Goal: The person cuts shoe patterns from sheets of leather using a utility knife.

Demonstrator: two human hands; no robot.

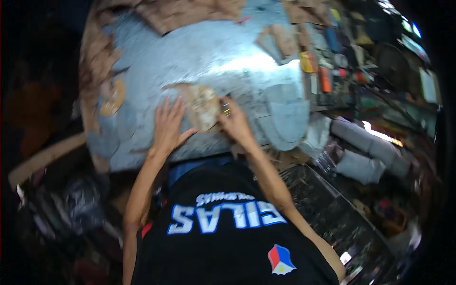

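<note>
A pale, worn flat piece [205, 107] with brownish edges lies on the grey worktop [156, 52], between my two hands. My left hand [168, 124] rests to its left, fingers spread and flat, the thumb reaching towards its lower edge. On the right side, my right hand [235, 124] is closed beside the piece. A small dark item with a yellow glint [226, 110] shows at its fingers, too blurred to name. A thin brown strip [175, 86] sticks out at the piece's upper left.
Grey rounded cut-outs [287, 111] lie to the right, with brown sheets [190, 14] along the back. An orange cylinder [325, 80] stands among clutter at the right. Wrapped grey rolls [373, 137] lie beyond the right edge. A yellowish piece [113, 97] sits at the left.
</note>
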